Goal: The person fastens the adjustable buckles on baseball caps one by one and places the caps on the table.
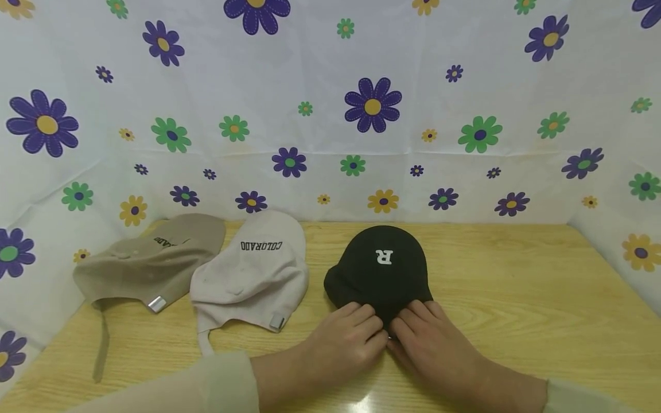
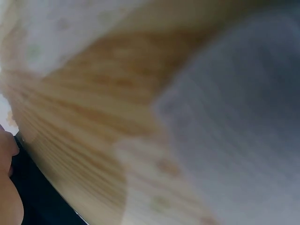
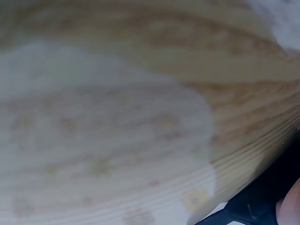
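On the wood-grain table (image 1: 516, 275), the head view shows left hand (image 1: 343, 341) and right hand (image 1: 439, 347) gripping a black R-logo cap (image 1: 384, 281) by its near edge, right of a COLORADO cap (image 1: 258, 267) and khaki cap (image 1: 150, 267). Left wrist view catches dark fabric (image 2: 42, 192) beside fingers (image 2: 8, 201); right wrist view, dark fabric beside skin (image 3: 290, 208).

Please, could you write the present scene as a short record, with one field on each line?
Held item: black cap, its white letter R upside down in the head view
Left hand: grips the near edge of the black cap
Right hand: grips the same edge, beside the left hand
Other caps: pale cap marked COLORADO, left of the black one; khaki cap farther left
Surface: wood-grain table
Backdrop: white flowered cloth
Unclear: much of both wrist views, which are blurred
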### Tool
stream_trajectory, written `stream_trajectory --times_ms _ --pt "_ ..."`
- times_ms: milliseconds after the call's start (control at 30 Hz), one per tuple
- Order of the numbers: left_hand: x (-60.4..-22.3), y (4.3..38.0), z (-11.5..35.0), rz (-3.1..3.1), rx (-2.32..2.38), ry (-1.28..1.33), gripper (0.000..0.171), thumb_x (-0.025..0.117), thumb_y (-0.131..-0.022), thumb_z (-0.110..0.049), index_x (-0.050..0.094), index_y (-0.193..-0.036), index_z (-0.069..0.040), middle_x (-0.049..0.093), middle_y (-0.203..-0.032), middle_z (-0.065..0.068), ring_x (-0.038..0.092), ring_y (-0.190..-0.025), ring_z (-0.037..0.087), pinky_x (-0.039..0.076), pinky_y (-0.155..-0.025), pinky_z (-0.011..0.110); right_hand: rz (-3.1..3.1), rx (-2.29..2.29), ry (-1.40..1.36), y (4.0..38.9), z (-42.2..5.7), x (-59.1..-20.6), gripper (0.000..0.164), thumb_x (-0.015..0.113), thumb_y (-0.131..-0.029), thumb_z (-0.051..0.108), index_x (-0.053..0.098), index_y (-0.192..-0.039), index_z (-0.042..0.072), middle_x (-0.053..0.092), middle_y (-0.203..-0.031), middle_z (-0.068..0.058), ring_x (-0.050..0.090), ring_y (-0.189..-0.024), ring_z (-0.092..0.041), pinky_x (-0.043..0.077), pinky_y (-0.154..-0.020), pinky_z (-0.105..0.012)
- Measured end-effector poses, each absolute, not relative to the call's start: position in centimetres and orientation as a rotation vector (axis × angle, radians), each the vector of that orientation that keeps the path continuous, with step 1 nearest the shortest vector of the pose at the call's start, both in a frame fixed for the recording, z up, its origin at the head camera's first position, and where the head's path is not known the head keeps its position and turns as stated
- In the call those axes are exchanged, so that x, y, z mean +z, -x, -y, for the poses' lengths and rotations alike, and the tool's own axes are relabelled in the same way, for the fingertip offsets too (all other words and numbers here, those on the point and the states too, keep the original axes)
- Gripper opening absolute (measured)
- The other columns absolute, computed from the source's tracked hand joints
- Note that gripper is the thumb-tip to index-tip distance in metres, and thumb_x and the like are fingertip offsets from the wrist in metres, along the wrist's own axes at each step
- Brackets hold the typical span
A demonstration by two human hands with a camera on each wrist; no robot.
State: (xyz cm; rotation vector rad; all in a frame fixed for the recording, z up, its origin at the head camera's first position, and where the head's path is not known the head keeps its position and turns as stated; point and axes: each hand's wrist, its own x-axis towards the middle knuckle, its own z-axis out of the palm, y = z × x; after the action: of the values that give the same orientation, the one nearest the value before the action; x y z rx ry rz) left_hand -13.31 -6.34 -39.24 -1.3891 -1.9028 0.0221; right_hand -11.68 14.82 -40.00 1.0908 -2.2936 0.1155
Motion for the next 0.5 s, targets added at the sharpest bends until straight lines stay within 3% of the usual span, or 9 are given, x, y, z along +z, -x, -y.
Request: stream_trajectory --times_ms 133,233,367,500 --pt "-39.1 13.29 6.37 1.904 0.029 1.395 0.016 0.058 -0.096 -0.021 0.071 -0.087 -0.017 0.061 -0.083 -0.007 0.051 -0.077 0.013 0.041 -0.069 0.024 2.33 0.122 -1.079 11.76 -14.81 -40.01 0.049 0.02 -0.107 0.041 0.054 -0.086 0.014 0.054 -0.083 0.003 0.048 -0.083 -0.019 0.036 -0.074 -0.033" --pt "-39.1 13.33 6.41 1.904 0.016 1.407 0.017 0.057 -0.096 -0.02 0.072 -0.088 -0.016 0.062 -0.084 -0.007 0.052 -0.078 0.013 0.042 -0.069 0.024 2.399 0.14 -1.049 11.69 -14.86 -39.94 0.035 0.037 -0.106 0.039 0.055 -0.087 0.016 0.055 -0.083 0.004 0.048 -0.083 -0.017 0.036 -0.075 -0.032" --pt "-39.24 13.32 6.38 1.907 -0.016 1.442 0.02 0.053 -0.097 -0.015 0.072 -0.092 -0.014 0.064 -0.088 -0.005 0.055 -0.083 0.013 0.046 -0.073 0.024 2.488 0.168 -0.987 11.56 -15.01 -39.74 0.018 0.063 -0.093 0.033 0.055 -0.086 0.018 0.053 -0.083 0.006 0.047 -0.084 -0.015 0.036 -0.078 -0.033" --pt "-39.37 13.33 6.25 1.896 -0.032 1.477 0.021 0.051 -0.096 -0.013 0.072 -0.096 -0.012 0.067 -0.094 -0.002 0.06 -0.089 0.015 0.05 -0.08 0.026 2.529 0.185 -0.942 11.66 -15.37 -39.52 0.019 0.066 -0.09 0.033 0.054 -0.084 0.02 0.049 -0.08 0.008 0.046 -0.084 -0.014 0.037 -0.079 -0.034"
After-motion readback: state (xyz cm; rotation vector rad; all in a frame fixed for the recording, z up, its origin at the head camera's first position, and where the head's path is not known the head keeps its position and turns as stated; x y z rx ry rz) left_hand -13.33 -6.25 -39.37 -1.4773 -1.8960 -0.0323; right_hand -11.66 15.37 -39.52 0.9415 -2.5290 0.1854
